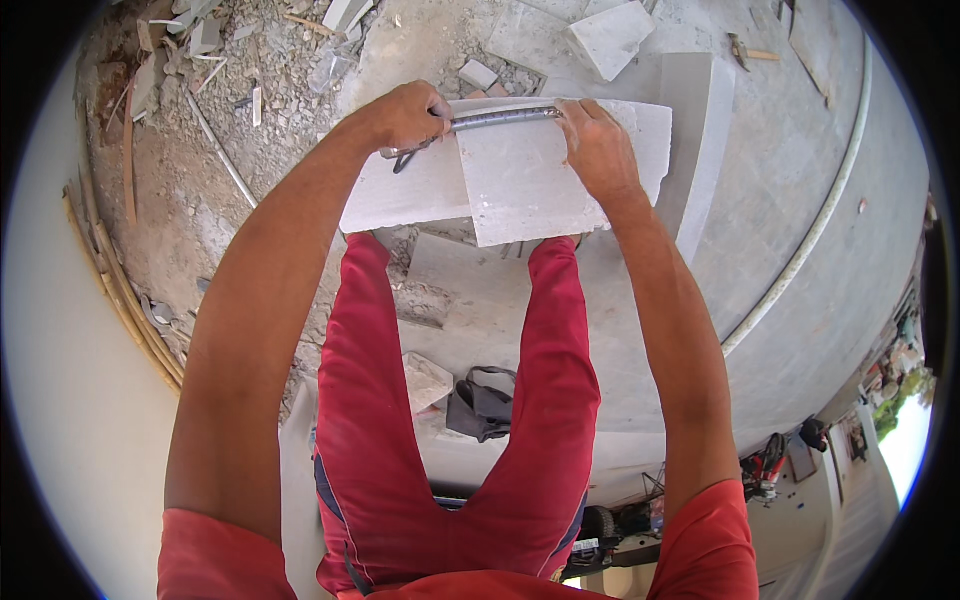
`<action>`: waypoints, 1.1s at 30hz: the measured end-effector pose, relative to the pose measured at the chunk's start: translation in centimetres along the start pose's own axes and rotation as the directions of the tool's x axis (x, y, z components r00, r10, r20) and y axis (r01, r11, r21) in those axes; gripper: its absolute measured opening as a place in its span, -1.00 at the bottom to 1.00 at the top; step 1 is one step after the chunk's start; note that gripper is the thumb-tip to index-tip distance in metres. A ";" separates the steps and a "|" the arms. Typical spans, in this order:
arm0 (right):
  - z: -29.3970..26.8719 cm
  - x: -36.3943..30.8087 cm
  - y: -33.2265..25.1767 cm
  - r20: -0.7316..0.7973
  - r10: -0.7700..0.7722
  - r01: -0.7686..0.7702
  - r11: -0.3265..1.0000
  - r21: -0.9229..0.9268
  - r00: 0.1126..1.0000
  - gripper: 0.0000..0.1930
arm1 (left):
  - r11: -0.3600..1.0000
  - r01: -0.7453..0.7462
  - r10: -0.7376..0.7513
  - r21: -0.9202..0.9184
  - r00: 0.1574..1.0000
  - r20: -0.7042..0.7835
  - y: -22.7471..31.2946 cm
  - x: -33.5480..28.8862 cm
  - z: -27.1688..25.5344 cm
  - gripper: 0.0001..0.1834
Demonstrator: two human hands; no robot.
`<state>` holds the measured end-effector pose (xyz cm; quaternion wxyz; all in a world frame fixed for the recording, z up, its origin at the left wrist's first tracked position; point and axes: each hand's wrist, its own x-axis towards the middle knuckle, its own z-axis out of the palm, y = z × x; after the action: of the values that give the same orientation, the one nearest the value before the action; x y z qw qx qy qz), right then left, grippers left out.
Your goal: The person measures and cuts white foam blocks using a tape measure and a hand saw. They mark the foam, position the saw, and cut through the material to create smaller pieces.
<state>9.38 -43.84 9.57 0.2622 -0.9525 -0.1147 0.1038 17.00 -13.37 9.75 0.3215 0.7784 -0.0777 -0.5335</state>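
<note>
Measuring tape (505, 118), stretched along the far edge of two white blocks (560, 175).
Left to right, we record: bamboo poles (125, 305), well left of the blocks; loose rubble (270, 110), crowding their left side; left hand (412, 112), fist closed around the tape's left end; dark grey bag (480, 412), bodyward of them; right hand (600, 145), pinching the tape's other end; long pale block (705, 150), just beside their right end; hammer (762, 55), beyond, rightward; pale pipe (818, 225), farthest right.

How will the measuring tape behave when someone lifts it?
The measuring tape may feel fairly stiff, since its strip spans nearly straight from left hand to right hand. Its looped dark strap is probably floppy.
</note>
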 end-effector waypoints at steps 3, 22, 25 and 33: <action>-0.1 0.0 -0.1 0.020 0.025 -0.025 1.000 0.010 0.999 -0.76 | 1.000 -0.012 0.012 -0.001 1.000 -0.003 0.1 -0.1 0.0 -0.74; -0.1 -0.1 -0.2 0.014 0.010 -0.010 1.000 -0.026 1.000 -0.73 | 1.000 0.004 -0.004 0.004 1.000 -0.005 0.3 -0.1 0.0 -0.74; -0.1 -0.2 -0.2 0.021 -0.003 0.003 1.000 -0.020 1.000 -0.73 | 1.000 -0.002 0.002 0.027 1.000 -0.004 0.4 -0.2 -0.1 -0.74; 0.1 0.0 -0.1 0.023 -0.031 0.032 0.998 -0.045 0.999 -0.69 | 1.000 -0.008 0.009 0.019 0.999 -0.031 0.3 -0.2 0.0 -0.74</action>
<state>9.36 -43.76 9.54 0.2407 -0.9551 -0.1349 0.1078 16.98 -13.54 10.11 0.3177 0.7891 -0.0810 -0.5194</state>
